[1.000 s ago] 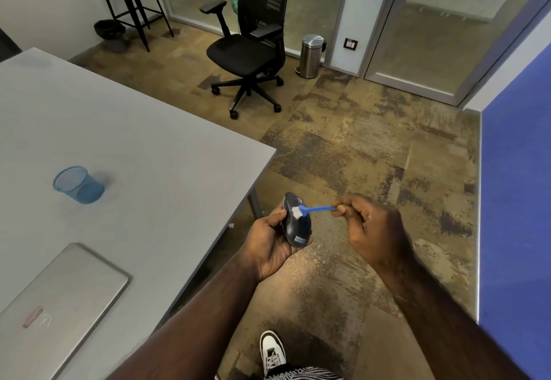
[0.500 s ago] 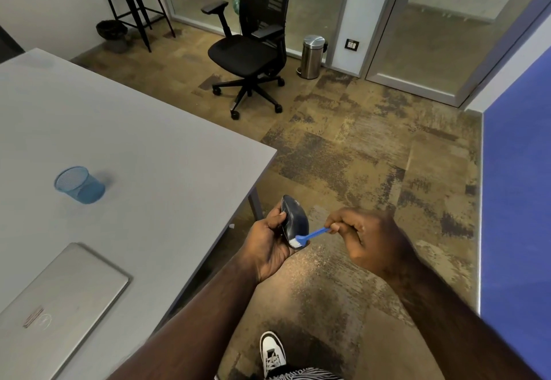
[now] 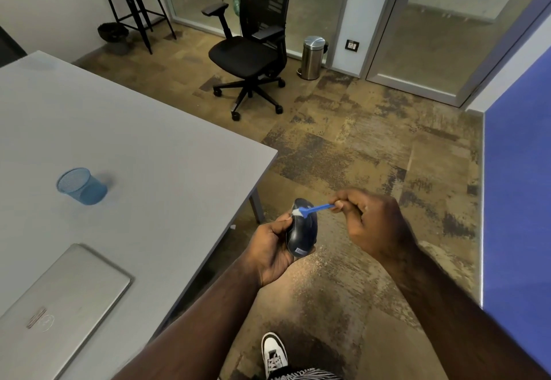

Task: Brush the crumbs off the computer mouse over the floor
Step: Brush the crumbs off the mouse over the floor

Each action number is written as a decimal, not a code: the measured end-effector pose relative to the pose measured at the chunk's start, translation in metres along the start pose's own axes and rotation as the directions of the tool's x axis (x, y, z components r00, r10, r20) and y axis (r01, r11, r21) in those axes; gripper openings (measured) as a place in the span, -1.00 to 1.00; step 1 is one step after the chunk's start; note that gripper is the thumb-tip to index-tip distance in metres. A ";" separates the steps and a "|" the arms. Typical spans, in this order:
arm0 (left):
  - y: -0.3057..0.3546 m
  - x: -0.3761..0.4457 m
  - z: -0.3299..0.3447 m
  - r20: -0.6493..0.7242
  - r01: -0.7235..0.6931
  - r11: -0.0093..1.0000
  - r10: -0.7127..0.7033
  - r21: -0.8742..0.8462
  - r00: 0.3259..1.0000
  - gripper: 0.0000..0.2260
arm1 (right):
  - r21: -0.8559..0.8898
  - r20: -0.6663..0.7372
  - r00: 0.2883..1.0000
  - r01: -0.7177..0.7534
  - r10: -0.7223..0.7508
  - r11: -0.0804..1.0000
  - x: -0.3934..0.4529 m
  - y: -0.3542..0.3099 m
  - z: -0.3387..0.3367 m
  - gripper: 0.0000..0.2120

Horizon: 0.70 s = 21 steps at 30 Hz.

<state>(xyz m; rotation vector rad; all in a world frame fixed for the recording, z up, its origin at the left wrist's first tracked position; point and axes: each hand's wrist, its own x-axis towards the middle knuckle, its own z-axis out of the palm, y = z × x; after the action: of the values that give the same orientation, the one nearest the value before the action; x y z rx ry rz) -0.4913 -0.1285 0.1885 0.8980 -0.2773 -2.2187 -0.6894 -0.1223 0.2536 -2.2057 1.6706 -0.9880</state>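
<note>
A dark computer mouse (image 3: 302, 235) is held upright over the carpet, just past the table corner, with my left hand (image 3: 272, 245) wrapped around its left side. My right hand (image 3: 369, 221) pinches the handle of a small blue brush (image 3: 314, 209). The brush's white bristles touch the upper end of the mouse. Pale crumbs (image 3: 320, 266) lie scattered on the floor below the mouse.
A grey table (image 3: 134, 147) fills the left, carrying a blue mesh cup (image 3: 81, 186) and a closed silver laptop (image 3: 56, 305). A black office chair (image 3: 253, 48) and a steel bin (image 3: 313, 57) stand farther back. A blue wall panel (image 3: 518, 200) is on the right. My shoe (image 3: 272, 352) is below.
The brush swept from the top of the mouse down to its lower end, then came back up to the top. My left hand kept the mouse in place.
</note>
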 end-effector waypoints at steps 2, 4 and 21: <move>0.000 0.001 -0.001 -0.004 -0.003 1.000 0.003 0.017 1.000 -0.61 | -0.014 0.000 1.000 -0.029 0.029 0.999 0.003 0.000 0.002 -0.83; -0.001 0.000 -0.002 0.002 0.001 1.000 -0.001 0.011 1.000 -0.61 | -0.013 -0.044 0.993 -0.114 0.113 0.993 0.008 0.003 0.003 -0.83; 0.002 -0.003 -0.009 -0.031 0.001 0.997 -0.003 -0.071 1.000 -0.64 | -0.011 -0.043 0.987 -0.157 0.157 0.987 0.005 0.009 0.000 -0.82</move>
<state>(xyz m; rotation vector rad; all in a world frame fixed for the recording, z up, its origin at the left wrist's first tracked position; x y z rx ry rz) -0.4823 -0.1272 0.1848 0.8935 -0.1824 -2.2007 -0.6958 -0.1295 0.2508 -2.0378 1.8434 -0.9906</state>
